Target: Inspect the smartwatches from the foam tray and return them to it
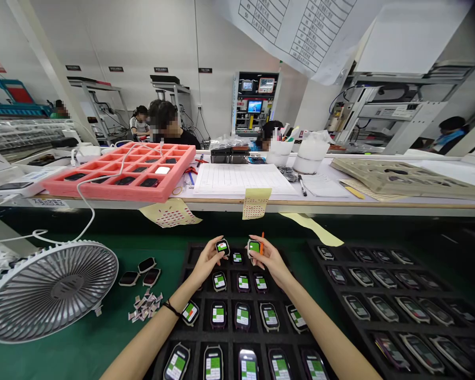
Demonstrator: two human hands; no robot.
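Observation:
My left hand (214,255) holds a watch case with a lit screen (222,246) between thumb and fingers, over the back left of a black foam tray (195,338). Opposite it, my right hand (269,259) grips another watch case with a green and white screen (254,246); a thin orange stick (262,244) stands upright by its fingers. The two watches are apart. Below them, the tray holds rows of watch cases, most with green and white screens, such as one in the middle (243,315). My forearms cover some side compartments.
A second black tray of dark-screened watches (383,315) lies at right. At left are a round fan (59,290), loose watches (146,265) and small metallic pieces (145,307). The shelf (221,203) above bears a pink foam tray (162,187) and papers. People sit beyond.

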